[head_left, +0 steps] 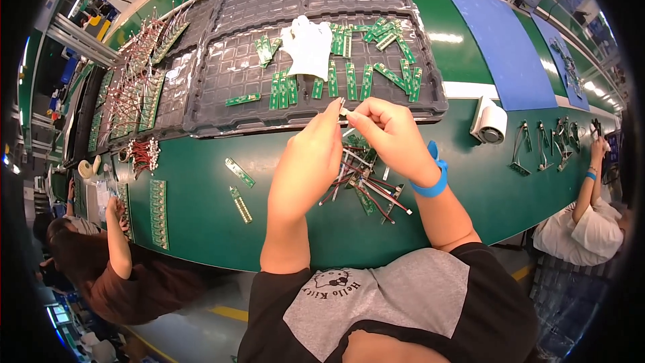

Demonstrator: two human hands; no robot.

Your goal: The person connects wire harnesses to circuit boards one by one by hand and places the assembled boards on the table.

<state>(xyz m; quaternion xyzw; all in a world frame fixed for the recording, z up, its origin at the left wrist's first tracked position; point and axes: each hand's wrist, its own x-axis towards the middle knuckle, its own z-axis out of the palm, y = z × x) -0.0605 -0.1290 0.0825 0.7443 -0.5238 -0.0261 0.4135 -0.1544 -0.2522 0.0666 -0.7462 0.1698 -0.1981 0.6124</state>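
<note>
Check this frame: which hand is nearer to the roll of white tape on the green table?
Right. The right hand is raised over the table, left of the roll of white tape; the left hand is farther left, beyond the right hand.

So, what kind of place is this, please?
Most likely an electronics assembly line. Dark trays hold green circuit strips, a pile of wired strips lies on the green bench, and the left hand and right hand join small parts.

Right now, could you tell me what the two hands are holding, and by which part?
Both hands pinch one small pale part between fingertips, above the wired boards. It is too small to tell which end each grip has.
</note>
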